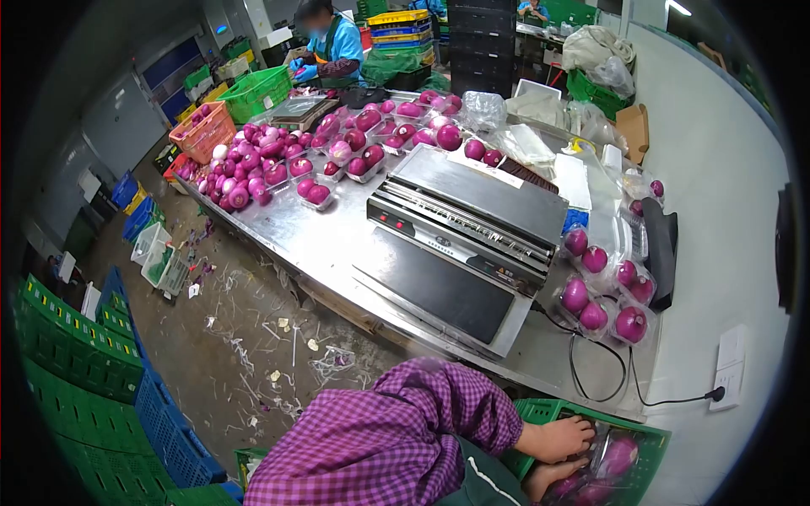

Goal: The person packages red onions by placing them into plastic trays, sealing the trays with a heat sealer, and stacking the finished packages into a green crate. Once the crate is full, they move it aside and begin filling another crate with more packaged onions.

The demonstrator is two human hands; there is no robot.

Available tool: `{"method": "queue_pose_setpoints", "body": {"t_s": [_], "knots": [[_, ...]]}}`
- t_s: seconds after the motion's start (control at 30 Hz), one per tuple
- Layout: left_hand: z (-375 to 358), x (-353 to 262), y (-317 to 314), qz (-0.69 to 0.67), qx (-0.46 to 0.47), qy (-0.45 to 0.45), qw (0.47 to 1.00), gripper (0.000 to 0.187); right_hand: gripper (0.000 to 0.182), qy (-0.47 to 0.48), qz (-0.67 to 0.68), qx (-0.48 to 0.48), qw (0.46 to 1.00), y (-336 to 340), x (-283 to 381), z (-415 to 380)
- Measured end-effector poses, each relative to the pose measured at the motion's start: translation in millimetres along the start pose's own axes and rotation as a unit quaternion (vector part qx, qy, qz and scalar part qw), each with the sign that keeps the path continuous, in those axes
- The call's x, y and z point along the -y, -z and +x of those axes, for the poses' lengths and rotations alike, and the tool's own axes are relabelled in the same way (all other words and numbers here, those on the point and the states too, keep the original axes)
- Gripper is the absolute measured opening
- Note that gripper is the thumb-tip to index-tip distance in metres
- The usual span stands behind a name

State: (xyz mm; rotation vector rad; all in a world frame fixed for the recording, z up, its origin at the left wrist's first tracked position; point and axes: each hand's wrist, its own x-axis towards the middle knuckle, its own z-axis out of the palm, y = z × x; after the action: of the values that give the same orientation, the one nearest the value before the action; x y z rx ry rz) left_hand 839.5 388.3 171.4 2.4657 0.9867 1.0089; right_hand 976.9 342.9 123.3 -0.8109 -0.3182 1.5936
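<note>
My left hand (pixel 558 438), in a purple checked sleeve, reaches into a green crate (pixel 655 455) at the lower right. Its fingers curl at the edge of a clear plastic pack of red onions (pixel 620 455). Just below it, my right hand (pixel 553 479) is partly hidden by the dark green apron, with its fingers closed against the same pack. Other red onions (pixel 593 492) lie beside the hands in the crate. Above the crate, on the steel table (pixel 295 236), stands a film-wrapping machine (pixel 460 223) with a dark flat plate in front.
Wrapped onion packs (pixel 631 325) sit right of the machine, near a black cable (pixel 574 371) plugged into the wall. Loose onions (pixel 245 169) and filled trays (pixel 354 156) cover the table's far side. Stacked green crates (pixel 76 337) stand left. A co-worker (pixel 333 51) in blue sleeves works behind the table.
</note>
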Motion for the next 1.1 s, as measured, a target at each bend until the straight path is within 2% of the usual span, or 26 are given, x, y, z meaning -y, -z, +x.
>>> {"method": "queue_pose_setpoints", "body": {"t_s": [0.3,0.37,0.47,0.87,1.1], "knots": [[0,1,0,-0.006,0.019,0.002,1.000,0.027,0.045,-0.002,-0.006,-0.003,1.000,0,1,-3],[1,1,-1,-0.021,0.060,0.019,0.998,0.029,0.045,-0.002,-0.006,-0.004,1.000,2,1,-3],[2,1,1,-0.019,0.072,0.023,0.997,0.029,0.045,0.000,-0.005,-0.002,1.000,2,-1,-3],[2,-1,8,-0.032,0.080,0.026,0.996,0.036,0.043,0.012,0.011,-0.005,1.000,4,-3,-2],[2,0,6,-0.029,0.082,0.030,0.996,0.033,0.043,0.032,0.033,-0.003,0.999,7,-9,0]]}}
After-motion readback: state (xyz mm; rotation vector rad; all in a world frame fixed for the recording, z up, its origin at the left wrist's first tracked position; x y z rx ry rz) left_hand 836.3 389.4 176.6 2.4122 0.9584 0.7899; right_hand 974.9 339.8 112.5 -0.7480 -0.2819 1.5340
